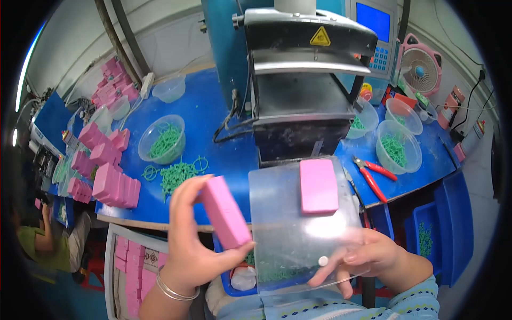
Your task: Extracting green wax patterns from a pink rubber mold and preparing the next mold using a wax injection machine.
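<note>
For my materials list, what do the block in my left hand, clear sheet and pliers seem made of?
Pink block: matte, evenly coloured, perhaps foam or plastic. Clear sheet: glossy, transparent with glare, likely plastic. Pliers: greyish head, likely metal; smooth red grips, probably plastic.

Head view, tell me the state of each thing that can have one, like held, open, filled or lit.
Left hand: gripping a pink block, tilted.
Right hand: open, fingers loosely bent.
Second pink block: lying on the clear plate.
Red-handled pliers: lying down, handles spread.
Green pieces: loose, heaped.
Bowl behind them: uncovered, partly filled.
Screen: lit blue.
Fan: can't tell if running.
</note>
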A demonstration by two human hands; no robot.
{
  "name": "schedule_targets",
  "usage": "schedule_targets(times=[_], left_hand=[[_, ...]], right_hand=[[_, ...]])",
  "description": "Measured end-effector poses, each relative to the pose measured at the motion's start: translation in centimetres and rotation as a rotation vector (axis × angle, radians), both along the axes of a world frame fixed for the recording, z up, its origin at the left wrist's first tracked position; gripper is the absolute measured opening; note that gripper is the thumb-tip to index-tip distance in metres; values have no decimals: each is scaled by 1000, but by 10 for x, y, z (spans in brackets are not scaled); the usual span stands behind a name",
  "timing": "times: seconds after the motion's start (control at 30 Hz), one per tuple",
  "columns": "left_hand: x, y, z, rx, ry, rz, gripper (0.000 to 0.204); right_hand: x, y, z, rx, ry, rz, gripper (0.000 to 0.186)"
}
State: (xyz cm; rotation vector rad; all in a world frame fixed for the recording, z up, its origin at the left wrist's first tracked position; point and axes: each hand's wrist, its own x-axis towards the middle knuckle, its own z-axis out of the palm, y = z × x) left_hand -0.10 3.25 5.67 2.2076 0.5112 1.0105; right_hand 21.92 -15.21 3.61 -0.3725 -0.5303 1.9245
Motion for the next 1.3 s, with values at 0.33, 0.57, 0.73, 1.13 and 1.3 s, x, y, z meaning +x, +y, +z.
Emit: schedule_targets(times=[0.33,0.57,0.73,1.13,1.3], left_hand=[[30,17,-30,-42,390,24,74],[25,1,-28,191,112,148,78],[29,-26,-34,521,242,-80,51],[18,-31,-52,609,-82,-84,35],[14,-34,-49,559,53,-11,41]], right_hand=[[-5,0,-18,-202,-337,159,57],[-2,-2,-49,-170,-477,126,57],[-16,2,-69,-90,-428,123,55],[-30,0,-94,120,-676,-3,29],[-27,0,-95,247,-789,70,38]])
